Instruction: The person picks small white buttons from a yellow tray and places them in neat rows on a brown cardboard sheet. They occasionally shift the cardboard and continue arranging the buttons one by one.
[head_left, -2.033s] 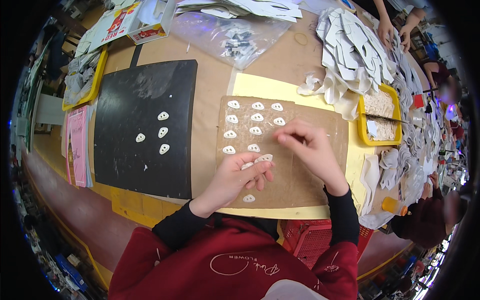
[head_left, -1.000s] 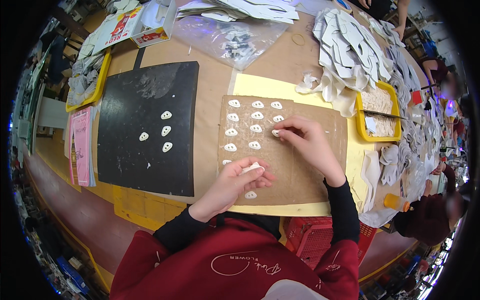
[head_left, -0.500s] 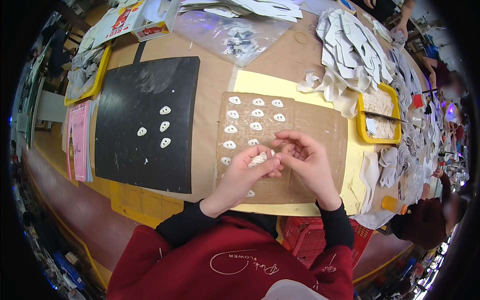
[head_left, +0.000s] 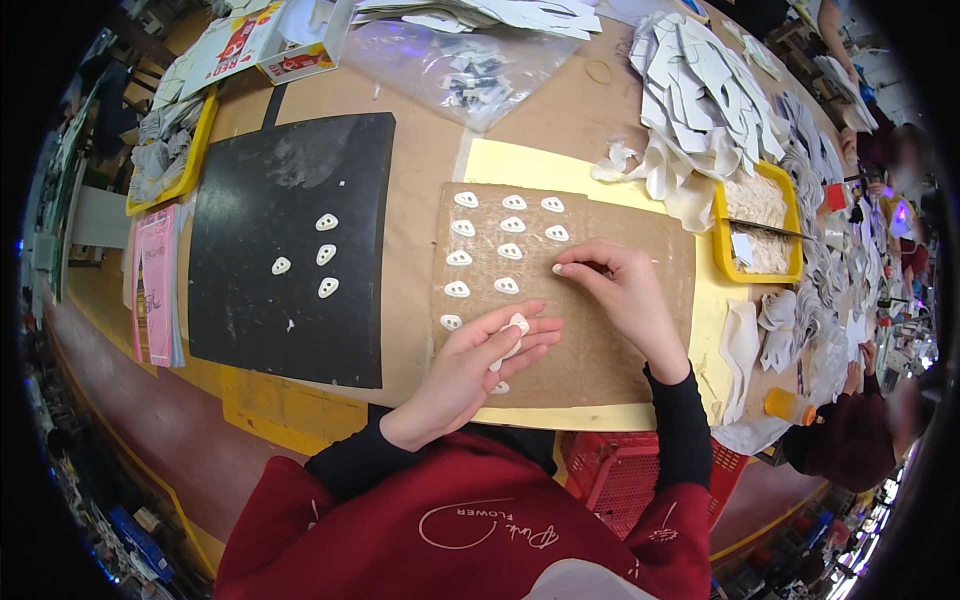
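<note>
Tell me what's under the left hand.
Brown cardboard shows beyond the left hand, and one white piece peeks out beside its palm. Whatever lies directly beneath is covered.

White pieces (head_left: pixel 511 251), each a rounded triangle with two holes. Twelve visible on the cardboard (head_left: pixel 620 355), lying flat: columns of five, four and two from its far left corner, plus one near the near edge, partly hidden. Four more lie flat on the black board (head_left: pixel 260 200), toward its right edge. Several, count unclear, held in the left hand (head_left: pixel 462 358); one pinched in the right hand (head_left: pixel 622 285), over the cardboard.
</note>
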